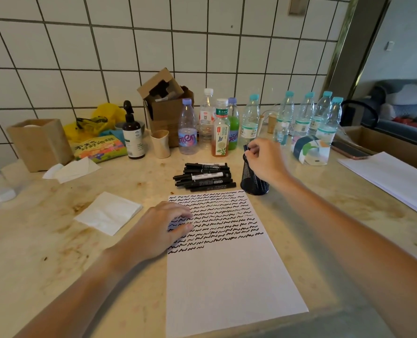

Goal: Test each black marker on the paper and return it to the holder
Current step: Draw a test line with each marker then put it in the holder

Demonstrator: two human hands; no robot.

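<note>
Now the right hand pinches a black marker upright over the mesh holder (its lower end is hidden by the fingers). Meanwhile the left hand lies flat, fingers relaxed, on the squiggle-covered paper. More markers lie piled just behind the sheet, beside the holder.

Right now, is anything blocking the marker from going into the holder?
Nothing visible blocks it. The right hand pinches the marker right above the holder's open top. The marker pile lies off to the holder's left. The left hand rests on the paper, out of the way.
</note>
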